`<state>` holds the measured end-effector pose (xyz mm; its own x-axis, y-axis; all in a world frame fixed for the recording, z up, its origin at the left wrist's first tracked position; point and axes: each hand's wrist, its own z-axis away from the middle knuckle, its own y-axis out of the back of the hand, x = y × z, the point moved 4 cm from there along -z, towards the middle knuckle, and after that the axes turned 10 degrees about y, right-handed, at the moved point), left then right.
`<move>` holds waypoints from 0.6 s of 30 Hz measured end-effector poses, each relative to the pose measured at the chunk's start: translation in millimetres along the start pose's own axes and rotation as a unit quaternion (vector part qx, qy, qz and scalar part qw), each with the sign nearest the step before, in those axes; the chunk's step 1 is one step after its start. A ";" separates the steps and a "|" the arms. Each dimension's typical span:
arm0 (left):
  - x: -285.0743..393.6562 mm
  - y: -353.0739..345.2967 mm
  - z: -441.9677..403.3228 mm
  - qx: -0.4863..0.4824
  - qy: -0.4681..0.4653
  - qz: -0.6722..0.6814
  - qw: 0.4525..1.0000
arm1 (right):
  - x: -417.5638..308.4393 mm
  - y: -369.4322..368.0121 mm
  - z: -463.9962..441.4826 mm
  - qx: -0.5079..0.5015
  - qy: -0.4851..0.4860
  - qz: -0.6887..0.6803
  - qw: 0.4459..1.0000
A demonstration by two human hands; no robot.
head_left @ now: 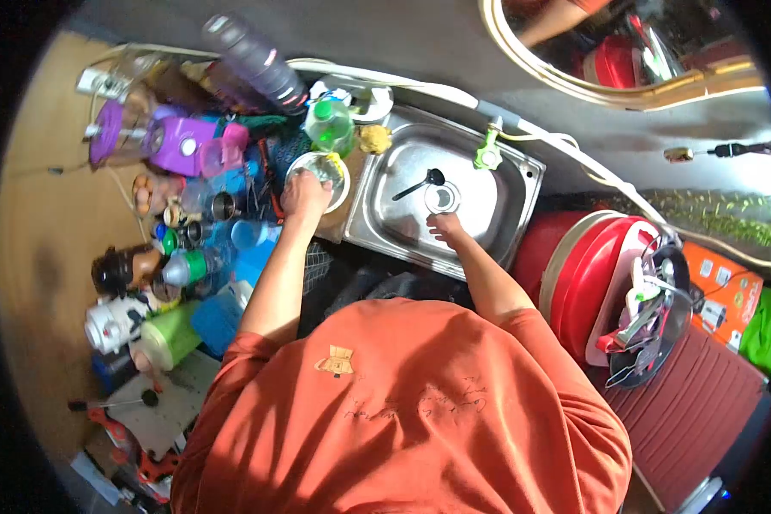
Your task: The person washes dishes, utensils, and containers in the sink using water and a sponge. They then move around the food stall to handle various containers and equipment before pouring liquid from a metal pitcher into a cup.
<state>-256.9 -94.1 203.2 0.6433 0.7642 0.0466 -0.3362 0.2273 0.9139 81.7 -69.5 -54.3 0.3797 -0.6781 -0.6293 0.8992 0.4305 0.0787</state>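
My left hand (307, 195) is at the near left side of a round white tub (344, 187), its fingers curled over the inside. Something pale and shiny lies in the tub, but what the fingers hold is hidden. My right hand (444, 228) hovers over the near part of the steel sink (385, 224), just below the drain (442, 198) in view, with its fingers apart and nothing in them. A black ladle (420, 184) lies in the basin, left of the drain.
A green-capped bottle (330, 128) and a yellow sponge (374, 139) stand behind the tub. A green tap (488, 152) is at the sink's back right. Bottles, cups and a purple blender (180, 144) crowd the left. A red lidded container (584, 278) stands to the right.
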 end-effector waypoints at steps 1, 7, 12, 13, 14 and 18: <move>9.1 6.1 0.9 -0.001 0.000 -0.009 1.000 | 2.5 -4.3 -4.9 -0.009 0.003 -0.013 1.000; 16.5 -2.0 -11.0 0.029 -0.030 -0.048 0.998 | 26.0 -48.2 -71.4 0.017 -0.017 -0.081 0.996; 7.4 -15.1 -29.9 0.003 -0.044 -0.101 0.994 | 10.5 -64.1 -122.5 0.169 -0.014 0.089 0.982; 4.3 -17.8 -34.8 0.007 -0.065 -0.100 0.993 | 14.5 -63.4 -134.1 0.192 -0.014 0.102 0.976; 6.6 -16.1 -34.8 -0.001 -0.063 -0.119 0.991 | 8.2 -63.2 -135.9 0.215 -0.013 0.115 0.970; 4.9 -20.9 -37.1 0.011 -0.133 -0.044 0.990 | -32.5 -60.4 -103.0 0.261 -0.053 0.194 0.944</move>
<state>-272.3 -72.7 169.4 0.8295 0.5543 0.0677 -0.2565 0.2705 0.9279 -7.3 -12.1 -118.2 0.6978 -0.5968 -0.3962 0.6616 0.3251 0.6757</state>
